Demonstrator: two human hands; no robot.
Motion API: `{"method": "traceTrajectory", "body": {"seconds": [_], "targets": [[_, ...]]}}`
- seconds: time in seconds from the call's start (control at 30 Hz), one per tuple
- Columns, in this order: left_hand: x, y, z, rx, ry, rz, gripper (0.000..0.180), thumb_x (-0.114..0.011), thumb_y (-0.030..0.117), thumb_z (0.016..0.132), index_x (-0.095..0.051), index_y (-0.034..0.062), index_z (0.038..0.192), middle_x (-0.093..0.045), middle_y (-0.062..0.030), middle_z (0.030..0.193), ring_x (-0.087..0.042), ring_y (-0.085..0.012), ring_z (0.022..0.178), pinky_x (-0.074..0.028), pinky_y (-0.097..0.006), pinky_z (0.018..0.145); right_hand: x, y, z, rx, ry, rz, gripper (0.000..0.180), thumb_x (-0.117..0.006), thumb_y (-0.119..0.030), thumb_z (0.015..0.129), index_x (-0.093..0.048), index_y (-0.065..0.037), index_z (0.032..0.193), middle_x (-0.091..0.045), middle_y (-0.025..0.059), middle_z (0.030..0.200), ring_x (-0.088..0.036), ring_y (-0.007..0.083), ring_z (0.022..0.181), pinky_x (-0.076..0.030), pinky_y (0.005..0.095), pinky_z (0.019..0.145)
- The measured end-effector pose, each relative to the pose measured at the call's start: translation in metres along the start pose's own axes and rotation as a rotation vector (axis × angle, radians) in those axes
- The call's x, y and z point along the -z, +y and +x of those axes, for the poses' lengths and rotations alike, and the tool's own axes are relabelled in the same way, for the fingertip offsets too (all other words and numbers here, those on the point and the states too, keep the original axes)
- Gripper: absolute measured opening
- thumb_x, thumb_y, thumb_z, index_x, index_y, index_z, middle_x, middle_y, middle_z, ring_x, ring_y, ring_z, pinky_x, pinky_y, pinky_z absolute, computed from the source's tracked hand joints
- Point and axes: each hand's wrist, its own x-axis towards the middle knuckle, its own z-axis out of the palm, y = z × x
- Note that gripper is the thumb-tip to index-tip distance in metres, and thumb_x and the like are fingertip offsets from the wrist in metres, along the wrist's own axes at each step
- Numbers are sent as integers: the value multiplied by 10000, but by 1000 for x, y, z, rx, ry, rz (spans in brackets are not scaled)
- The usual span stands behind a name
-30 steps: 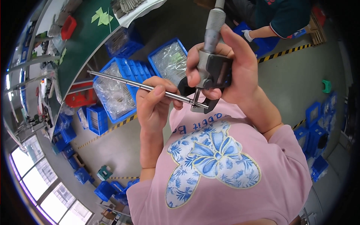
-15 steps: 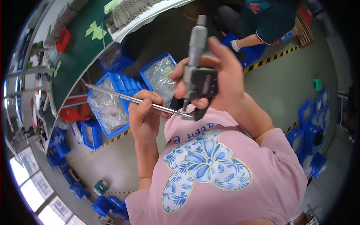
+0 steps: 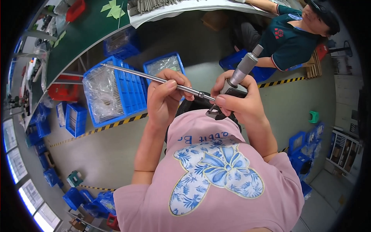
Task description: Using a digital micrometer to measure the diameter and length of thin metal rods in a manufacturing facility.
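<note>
A long, thin metal rod [image 3: 141, 74] slants across in front of me, gripped near its right end by the fingers of my left hand [image 3: 167, 94]. Closed around the dark frame of a micrometer [image 3: 244, 69] is my right hand [image 3: 247, 98]; the silver thimble sticks up past the fingers toward the upper right. The rod's near end, with a collar on it, reaches the micrometer's U-shaped jaw [image 3: 217, 113] beside my right thumb. Whether the jaw touches the rod I cannot tell, as fingers cover part of it.
Blue crates [image 3: 135, 87] with plastic-wrapped rods stand on the floor beyond my left hand. A green-topped table [image 3: 87, 33] runs along the upper left, beside a white-covered surface [image 3: 162, 11] piled with rods. Another person [image 3: 284, 36] in a dark green shirt sits at the upper right.
My right hand has turned the micrometer, so its thimble now leans to the right instead of standing nearly upright. Both hands stay on their things. More of the other person shows.
</note>
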Motion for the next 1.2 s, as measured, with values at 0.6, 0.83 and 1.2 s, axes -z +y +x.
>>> {"method": "traceTrajectory", "body": {"seconds": [0.6, 0.83, 1.2], "targets": [[4, 10, 14, -1, 149, 318, 160, -471, 134, 737, -480, -24, 755, -543, -133, 690, -546, -163, 623, -458, -257, 587, 5, 2, 24, -136, 120, -23, 228, -642, -27, 608, -505, 19, 784, -533, 116, 635, -451, 86, 422, -349, 166, 380], [6, -14, 40, 209, 127, 176, 146, -463, 120, 742, -478, -22, 771, -549, -130, 679, -553, -168, 600, -464, -261, 564, 28, -5, 12, -86, 277, -175, 242, -680, -60, 591, -536, -9, 778, -528, 27, 634, -448, 56, 434, -332, 169, 382], [-36, -93, 88, 528, -31, 242, 142, -482, 131, 752, -484, -11, 755, -542, -108, 642, -538, -144, 552, -461, -240, 529, 142, -28, -47, 87, 593, -81, 268, -587, -93, 613, -503, 31, 835, -556, 118, 668, -440, 82, 435, -342, 174, 392]]}}
